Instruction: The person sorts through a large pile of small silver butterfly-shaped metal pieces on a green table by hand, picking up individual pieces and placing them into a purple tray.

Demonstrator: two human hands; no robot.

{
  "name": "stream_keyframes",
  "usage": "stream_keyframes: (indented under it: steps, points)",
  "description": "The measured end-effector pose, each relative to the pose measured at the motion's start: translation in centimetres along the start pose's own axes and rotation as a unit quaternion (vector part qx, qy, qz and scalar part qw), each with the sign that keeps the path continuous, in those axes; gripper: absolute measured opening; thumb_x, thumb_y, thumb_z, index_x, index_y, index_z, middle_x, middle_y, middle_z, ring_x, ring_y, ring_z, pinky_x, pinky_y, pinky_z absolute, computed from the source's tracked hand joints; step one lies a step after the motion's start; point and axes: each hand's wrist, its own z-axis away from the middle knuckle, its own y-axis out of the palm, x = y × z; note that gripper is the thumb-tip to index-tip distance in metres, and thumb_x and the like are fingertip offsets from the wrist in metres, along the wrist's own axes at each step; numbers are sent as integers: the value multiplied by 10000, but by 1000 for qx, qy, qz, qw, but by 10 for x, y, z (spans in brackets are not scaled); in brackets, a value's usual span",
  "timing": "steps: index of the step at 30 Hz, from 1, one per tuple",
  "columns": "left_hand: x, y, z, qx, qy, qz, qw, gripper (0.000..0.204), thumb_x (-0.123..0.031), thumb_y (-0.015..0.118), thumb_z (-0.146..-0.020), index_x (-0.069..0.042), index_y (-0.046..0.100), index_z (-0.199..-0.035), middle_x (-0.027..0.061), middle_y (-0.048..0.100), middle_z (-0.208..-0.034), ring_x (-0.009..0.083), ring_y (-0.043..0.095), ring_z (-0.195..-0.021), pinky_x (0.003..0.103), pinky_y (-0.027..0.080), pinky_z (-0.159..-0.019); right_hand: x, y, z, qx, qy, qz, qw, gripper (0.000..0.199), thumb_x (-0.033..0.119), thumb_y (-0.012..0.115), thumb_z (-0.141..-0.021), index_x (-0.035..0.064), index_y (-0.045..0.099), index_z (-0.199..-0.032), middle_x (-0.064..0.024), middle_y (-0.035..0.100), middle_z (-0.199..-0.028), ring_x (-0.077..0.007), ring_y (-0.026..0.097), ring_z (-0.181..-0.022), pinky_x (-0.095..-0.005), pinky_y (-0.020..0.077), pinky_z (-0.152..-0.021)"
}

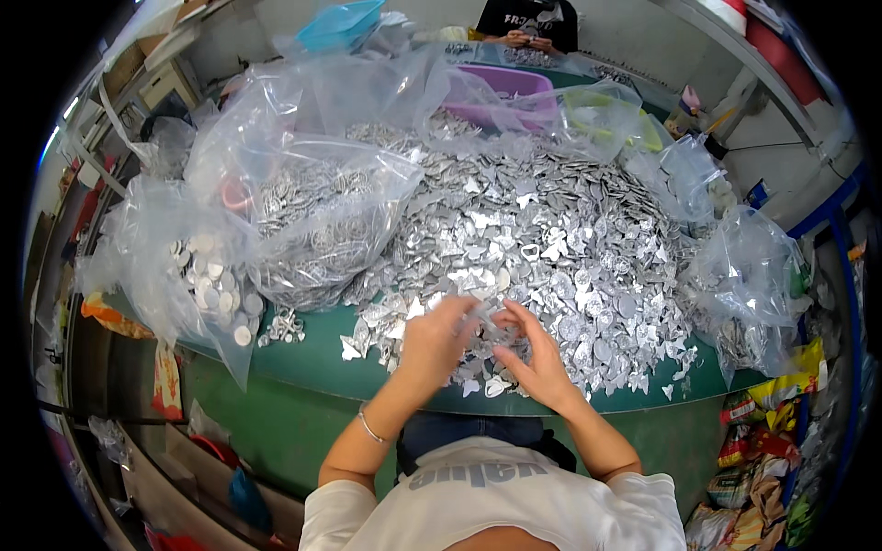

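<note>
So the bits that mattered were a few small silver-coloured metal charms [497, 332] sitting right in the gap between the two hands, low in the middle of the heap. They were off to the right of the left hand [441, 338] and just left of the right hand [542, 363], tucked in front of its thumb and index finger. Both hands were close, but the right looked a touch nearer. No clear long axis to report, that patch was too blurry

Grip-wise, the right thumb and index finger stood apart, curved like a loose C facing left. The left fingers pointed inward and smeared, so honestly can't tell if they were pinched on anything

Around that spread the big pile of matching charms [597, 266], running up and away from the person across the green tabletop [310, 362]. Left of it was a clear plastic bag [322, 220] stuffed with more metal bits, then a clear bag of round discs [207, 280] with a small loose cluster [282, 328] beside it. Farther back were a purple tub [505, 81] and another person's hands [530, 41] across the table
</note>
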Motion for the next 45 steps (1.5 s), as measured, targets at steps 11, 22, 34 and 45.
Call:
stream_keyframes:
  steps: [11,22,34,45]
  points:
    - [-15,35,33,166,-50,-30,984,373,-185,682,-769,-88,556,-1106,87,553,-1063,303,599,-675,371,480,-576,-32,-58,48,-150,188,-404,883,116,119,517,-910,41,524,-997,27,363,-537,-88,383,-484,-222,340,-481]
    - [-17,57,35,193,-24,-73,978,402,-220,695,-744,-76,529,-1080,73,520,-1093,301,611,-621,386,486,-512,-32,-61,62,-273,204,-256,905,108,85,586,-856,21,599,-942,0,456,-571,-85,386,-457,-236,350,-436]
    - [-13,55,23,184,-29,-78,979,214,-107,672,-757,-73,632,-965,55,584,-1043,266,604,-633,344,482,-554,-42,-55,58,-288,96,276,912,171,83,692,-726,87,660,-894,-55,461,-528,-159,446,-442,-288,355,-445]
    - [-10,65,28,99,-3,-65,993,138,-44,622,-766,-56,612,-903,64,585,-948,282,599,-588,360,478,-507,-63,-100,75,-334,133,301,883,354,16,646,-748,33,586,-1097,-103,531,-766,-214,516,-692,-325,426,-642]
